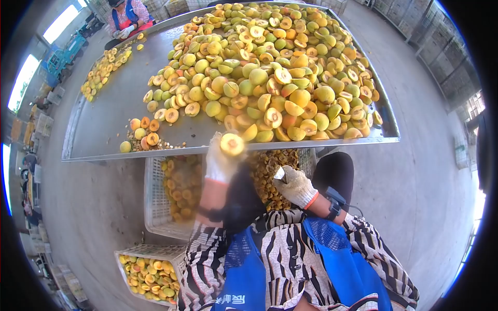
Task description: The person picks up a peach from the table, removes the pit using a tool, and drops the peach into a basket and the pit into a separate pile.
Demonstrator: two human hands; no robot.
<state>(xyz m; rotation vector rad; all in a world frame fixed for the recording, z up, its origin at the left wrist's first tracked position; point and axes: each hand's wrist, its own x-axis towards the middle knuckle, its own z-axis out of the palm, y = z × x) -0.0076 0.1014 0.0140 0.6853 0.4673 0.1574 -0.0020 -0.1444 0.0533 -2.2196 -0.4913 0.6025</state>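
My left hand (218,165), in a white knit glove, is closed on a peach half (232,144) with its cut face turned up. It is at the near edge of the metal table (176,150) and is blurred by motion. In front of my lap, my right hand (294,187), gloved too, is closed round a small tool with a short metal blade (280,173); most of the tool is hidden in the fist. A large heap of halved yellow-green peaches (258,78) covers much of the table top.
Under the table edge stand a white crate of peach halves (155,197) and a container of dark scraps (270,192). Another crate (150,249) of halves sits at lower left. Across the table, a person in a blue vest (127,18) works beside a smaller row of pieces (104,70).
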